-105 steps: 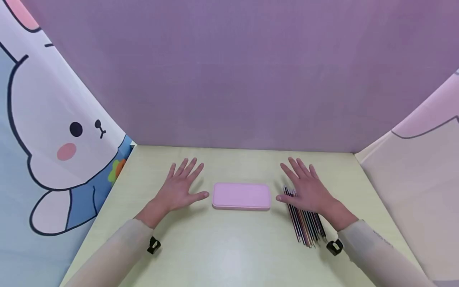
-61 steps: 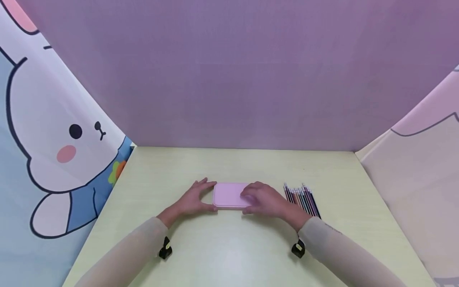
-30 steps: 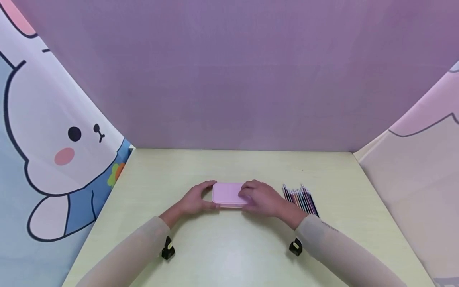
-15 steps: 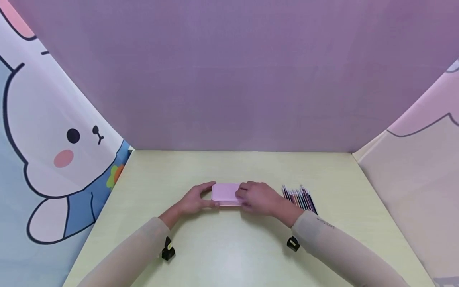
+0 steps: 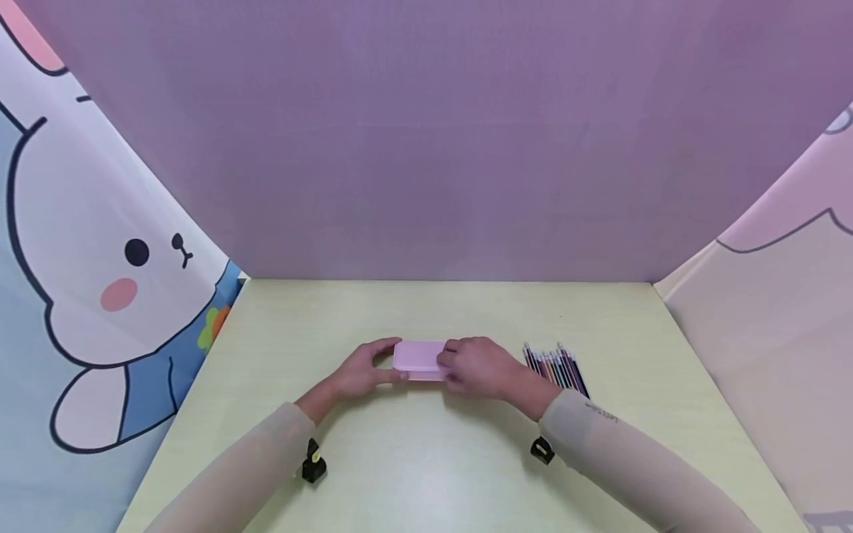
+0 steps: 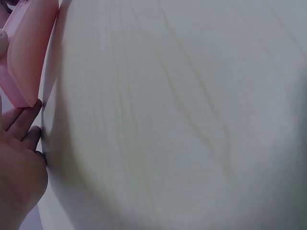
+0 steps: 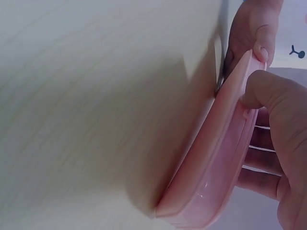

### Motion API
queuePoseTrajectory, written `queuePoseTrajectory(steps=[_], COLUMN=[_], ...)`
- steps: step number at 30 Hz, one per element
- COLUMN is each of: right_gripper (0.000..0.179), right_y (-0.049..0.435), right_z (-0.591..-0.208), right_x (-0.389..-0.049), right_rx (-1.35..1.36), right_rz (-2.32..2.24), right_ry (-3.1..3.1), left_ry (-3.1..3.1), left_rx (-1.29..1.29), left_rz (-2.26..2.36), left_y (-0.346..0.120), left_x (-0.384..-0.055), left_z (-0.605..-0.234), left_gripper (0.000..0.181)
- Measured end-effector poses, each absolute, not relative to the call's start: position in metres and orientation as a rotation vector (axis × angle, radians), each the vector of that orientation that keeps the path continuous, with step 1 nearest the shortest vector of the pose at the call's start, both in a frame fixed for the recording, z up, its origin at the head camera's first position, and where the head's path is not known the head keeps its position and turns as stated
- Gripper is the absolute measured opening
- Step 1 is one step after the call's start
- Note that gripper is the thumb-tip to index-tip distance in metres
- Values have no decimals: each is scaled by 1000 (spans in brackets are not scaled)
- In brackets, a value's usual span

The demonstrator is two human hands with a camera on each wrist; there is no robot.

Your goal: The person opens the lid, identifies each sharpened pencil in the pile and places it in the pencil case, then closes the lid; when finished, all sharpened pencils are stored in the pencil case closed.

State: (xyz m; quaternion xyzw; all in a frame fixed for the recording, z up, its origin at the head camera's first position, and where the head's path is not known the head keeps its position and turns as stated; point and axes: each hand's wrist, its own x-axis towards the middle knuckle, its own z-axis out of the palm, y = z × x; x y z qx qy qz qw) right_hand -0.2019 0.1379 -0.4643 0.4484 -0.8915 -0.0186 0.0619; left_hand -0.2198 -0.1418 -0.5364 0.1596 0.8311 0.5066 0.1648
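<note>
A pink pencil case (image 5: 418, 357) lies on the table between my hands. My left hand (image 5: 356, 370) holds its left end, thumb at the front corner and fingers at the far side. My right hand (image 5: 481, 368) grips the right part, fingers curled over the top and thumb at the front, covering that end. In the right wrist view, the right thumb (image 7: 264, 91) presses by the clasp, and the case (image 7: 213, 177) shows a gap along its front between lid and base. Only the pink base corner (image 6: 31, 57) and part of the left hand show in the left wrist view.
A bundle of pencils (image 5: 556, 368) lies right of the case, its near end hidden behind the right forearm. A purple panel (image 5: 426, 148) stands at the back of the pale table (image 5: 426, 459). Cartoon-printed cloths (image 5: 80, 222) flank the sides.
Both hands have come from spread above the table onto the case and taken hold of it. The front of the lid has since risen slightly. The pencils stay where they were.
</note>
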Motion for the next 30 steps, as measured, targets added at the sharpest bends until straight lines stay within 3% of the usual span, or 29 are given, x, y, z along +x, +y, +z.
queuePoseTrajectory(steps=[17, 30], right_gripper=[11, 20], right_y=[143, 134], right_z=[-467, -461], right_x=[-208, -200], right_rx=[1381, 1472], right_rz=[-32, -327], right_ry=[-2613, -2615], left_ry=[2445, 2474], left_rx=[411, 382], left_rz=[1392, 1348], left_y=[-137, -137], left_x=[-221, -219], left_z=[-533, -535], left_gripper=[84, 87])
